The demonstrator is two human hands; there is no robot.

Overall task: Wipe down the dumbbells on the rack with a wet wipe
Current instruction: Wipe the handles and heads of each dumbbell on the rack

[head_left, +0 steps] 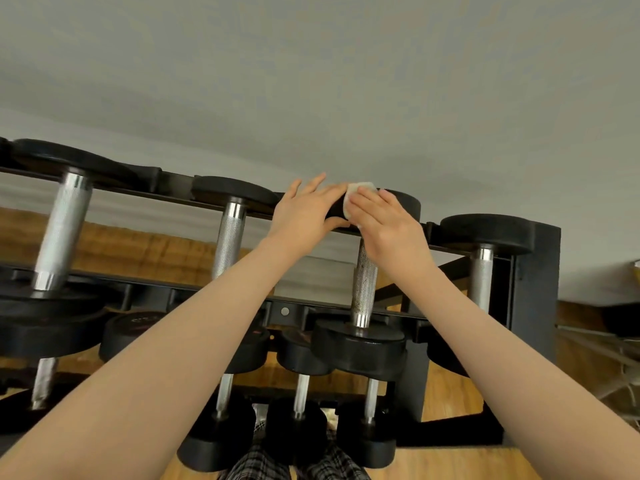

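Both hands up on the far head of a dumbbell — wipe on rubber.

The left hand (306, 209) braces the black rubber far head (403, 202) of the knurled steel-handled dumbbell (364, 284) at about one o'clock on the black metal rack (535, 271), fingers fairly straight, thumb hooked under its edge. The right hand (384, 220) presses the small white wet wipe (360, 188) flat under its fingertips against that same head. I'd judge the dumbbell heavy and stiff — best wiped where it sits, or lifted by the handle. The wipe looks limp, light and slippery, so keep it pinned under flat fingers.
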